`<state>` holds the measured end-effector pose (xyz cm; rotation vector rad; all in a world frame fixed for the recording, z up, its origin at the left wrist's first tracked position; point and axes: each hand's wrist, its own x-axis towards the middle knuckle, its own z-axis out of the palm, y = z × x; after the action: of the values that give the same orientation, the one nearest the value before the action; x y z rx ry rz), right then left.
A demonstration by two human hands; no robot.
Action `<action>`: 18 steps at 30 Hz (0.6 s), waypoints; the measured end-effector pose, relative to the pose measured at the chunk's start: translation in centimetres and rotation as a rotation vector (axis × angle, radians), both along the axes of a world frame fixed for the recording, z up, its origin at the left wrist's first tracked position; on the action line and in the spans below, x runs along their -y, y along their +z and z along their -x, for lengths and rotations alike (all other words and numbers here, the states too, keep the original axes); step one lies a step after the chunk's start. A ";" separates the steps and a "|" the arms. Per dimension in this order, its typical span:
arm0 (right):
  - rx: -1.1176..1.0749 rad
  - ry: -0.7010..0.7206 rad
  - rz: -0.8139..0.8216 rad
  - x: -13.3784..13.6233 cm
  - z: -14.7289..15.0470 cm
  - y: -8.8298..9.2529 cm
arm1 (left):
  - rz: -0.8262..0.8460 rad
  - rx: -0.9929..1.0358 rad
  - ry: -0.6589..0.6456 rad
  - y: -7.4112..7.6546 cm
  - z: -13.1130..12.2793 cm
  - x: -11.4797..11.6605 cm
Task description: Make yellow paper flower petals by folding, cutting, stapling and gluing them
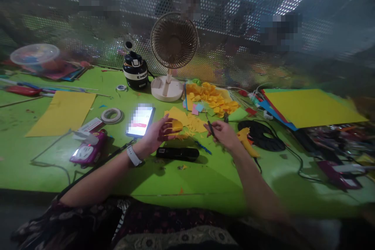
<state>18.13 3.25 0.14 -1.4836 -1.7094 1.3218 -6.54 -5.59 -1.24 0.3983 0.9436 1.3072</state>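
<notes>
My left hand [158, 133] hovers over the green table [205, 175] with its fingers curled around a small yellow paper piece [175, 125]. A white watch sits on that wrist. My right hand [224, 133] is closed in a pinch on a thin dark tool [209, 125], its tip pointing toward the yellow piece. The two hands are a short gap apart. Yellow paper scraps [195, 123] lie just behind them, and a pile of cut yellow pieces [215, 97] lies farther back.
A lit phone [141, 121] lies left of my left hand, a black case [177, 153] below it. A yellow glue gun [247, 140] and black cable coil [262, 134] lie right. A fan [172, 52], dark jar [135, 71], tape roll [111, 115], yellow sheets [63, 111] [310, 106].
</notes>
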 end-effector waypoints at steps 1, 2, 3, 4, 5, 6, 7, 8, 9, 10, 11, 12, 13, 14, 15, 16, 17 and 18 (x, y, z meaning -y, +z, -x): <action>0.042 0.005 -0.012 -0.3 0.0 -0.2 | -0.003 0.007 -0.004 -0.1 0.0 0.0; 0.081 0.009 -0.026 -0.6 0.0 -0.3 | -0.014 0.011 -0.008 -0.1 0.0 -0.1; 0.116 0.015 -0.039 -0.9 0.1 -0.4 | -0.029 0.017 -0.011 -0.2 0.0 -0.1; 0.150 0.020 -0.052 -1.3 0.1 -0.5 | -0.045 0.028 -0.011 -0.3 0.0 -0.1; 0.184 0.019 -0.066 -1.8 0.1 -0.6 | -0.055 0.042 -0.011 -0.3 0.0 -0.1; 0.222 0.019 -0.078 -2.4 0.1 -0.8 | -0.065 0.057 -0.011 -0.4 0.0 -0.2; 0.268 0.007 -0.097 -3.0 0.0 -0.9 | -0.076 0.069 -0.014 -0.4 0.0 -0.2; 0.311 0.000 -0.130 -3.8 0.0 -1.1 | -0.090 0.077 -0.022 -0.4 0.0 -0.2; 0.351 -0.016 -0.166 -4.6 -0.1 -1.3 | -0.103 0.078 -0.029 -0.5 0.1 -0.2; 0.400 -0.036 -0.206 -5.3 -0.1 -1.5 | -0.109 0.075 -0.035 -0.5 0.1 -0.2; 0.458 -0.065 -0.264 -6.1 -0.2 -1.7 | -0.109 0.068 -0.040 -0.6 0.1 -0.3; 0.527 -0.082 -0.326 -6.8 -0.2 -1.9 | -0.104 0.061 -0.039 -0.7 0.1 -0.3; 0.586 -0.087 -0.383 -7.4 -0.1 -2.1 | -0.099 0.053 -0.034 -0.7 0.1 -0.3; 0.635 -0.081 -0.417 -7.9 -0.1 -2.3 | -0.097 0.045 -0.026 -0.8 0.2 -0.4; 0.673 -0.074 -0.428 -8.4 0.0 -2.6 | -0.099 0.039 -0.016 -0.9 0.2 -0.4; 0.701 -0.074 -0.427 -8.8 0.1 -2.9 | -0.102 0.033 -0.008 -0.9 0.2 -0.4; 0.722 -0.081 -0.420 -9.1 0.3 -3.1 | -0.105 0.029 -0.002 -1.0 0.2 -0.4; 0.737 -0.094 -0.415 -9.3 0.4 -3.3 | -0.106 0.026 0.001 -1.1 0.2 -0.4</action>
<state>17.72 12.56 -3.19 -1.8746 -2.1336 0.3175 -6.77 -5.17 -2.39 0.4615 0.8555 1.3640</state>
